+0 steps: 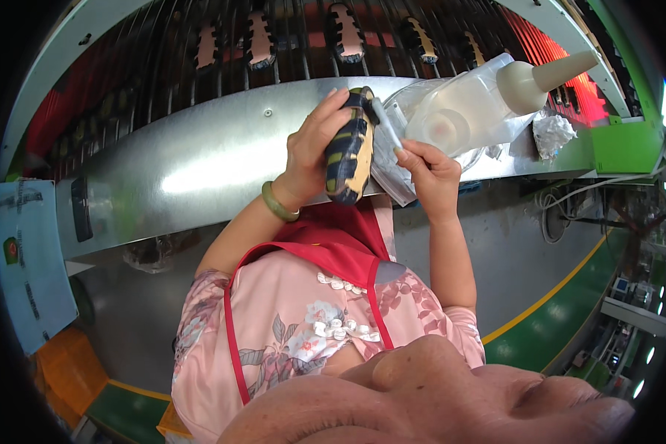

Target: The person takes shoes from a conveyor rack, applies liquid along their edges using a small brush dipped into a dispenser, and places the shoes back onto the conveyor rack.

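Observation:
My left hand (307, 152), with a green bangle at its wrist, grips a shoe upper (342, 152) over the metal ledge. The upper is dark blue with olive patches, and its tan underside faces right. Between the thumb and fingers of my right hand (435, 177) is a thin brush (387, 124) with a pale handle. Its dark head touches or nearly touches the far end of the upper; the exact contact is hard to make out. Just beyond my right hand, a translucent squeeze bottle (488, 103) with a long spout lies tilted on clear plastic.
Behind the metal ledge (222, 140) runs a rack of rods (303, 44), carrying several shoe pieces (345, 33) under red light. A crumpled white wad (553, 135) rests by the bottle. A light-blue box (37, 259) stands at far left; a green machine frame (625, 146) is at right.

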Available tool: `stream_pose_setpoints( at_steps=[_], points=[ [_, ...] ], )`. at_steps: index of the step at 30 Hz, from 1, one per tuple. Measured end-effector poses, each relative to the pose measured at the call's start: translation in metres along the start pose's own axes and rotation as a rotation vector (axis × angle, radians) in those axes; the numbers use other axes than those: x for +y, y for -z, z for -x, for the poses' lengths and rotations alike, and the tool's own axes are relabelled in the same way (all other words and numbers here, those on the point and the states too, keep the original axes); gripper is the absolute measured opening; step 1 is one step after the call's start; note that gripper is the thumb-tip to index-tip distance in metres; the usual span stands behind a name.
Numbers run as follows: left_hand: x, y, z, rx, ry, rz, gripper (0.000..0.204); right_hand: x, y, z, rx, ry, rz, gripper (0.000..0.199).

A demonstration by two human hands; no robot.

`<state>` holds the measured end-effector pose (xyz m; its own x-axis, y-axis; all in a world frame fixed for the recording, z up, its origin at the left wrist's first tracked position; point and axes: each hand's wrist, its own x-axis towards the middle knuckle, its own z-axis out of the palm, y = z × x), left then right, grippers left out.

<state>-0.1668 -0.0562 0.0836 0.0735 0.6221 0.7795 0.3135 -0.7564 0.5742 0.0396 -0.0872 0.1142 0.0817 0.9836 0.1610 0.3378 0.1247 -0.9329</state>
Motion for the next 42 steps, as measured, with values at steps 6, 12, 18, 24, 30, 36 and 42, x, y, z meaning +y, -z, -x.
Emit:
stream_pose_setpoints(
  at_steps=[6, 12, 18, 24, 30, 36, 42],
  points=[
    [-0.01, 0.002, -0.004, -0.007, 0.016, -0.155, 0.051, -0.004, 0.004, 0.012, -0.13, 0.032, -0.018, 0.017],
    [-0.009, 0.004, -0.005, -0.037, 0.048, -0.214, 0.051, -0.012, 0.008, 0.015, -0.175, 0.093, 0.003, 0.017],
    [-0.003, 0.004, -0.006, -0.075, 0.132, -0.173, 0.052, -0.013, 0.006, 0.017, -0.142, 0.164, -0.01, 0.018],
    [0.001, 0.007, -0.007, -0.17, 0.219, -0.09, 0.052, -0.016, 0.008, 0.012, -0.154, 0.16, -0.052, 0.019],
    [0.021, 0.021, -0.019, -0.463, 0.491, 0.191, 0.061, -0.019, 0.009, 0.003, -0.178, 0.19, -0.136, 0.018],
    [0.018, 0.028, -0.023, -0.737, 0.731, 0.518, 0.066, -0.021, 0.005, -0.002, -0.156, 0.205, -0.201, 0.017],
    [0.014, 0.032, -0.032, -0.887, 0.769, 0.834, 0.067, -0.021, 0.006, -0.007, -0.162, 0.186, -0.187, 0.016]
  ],
)
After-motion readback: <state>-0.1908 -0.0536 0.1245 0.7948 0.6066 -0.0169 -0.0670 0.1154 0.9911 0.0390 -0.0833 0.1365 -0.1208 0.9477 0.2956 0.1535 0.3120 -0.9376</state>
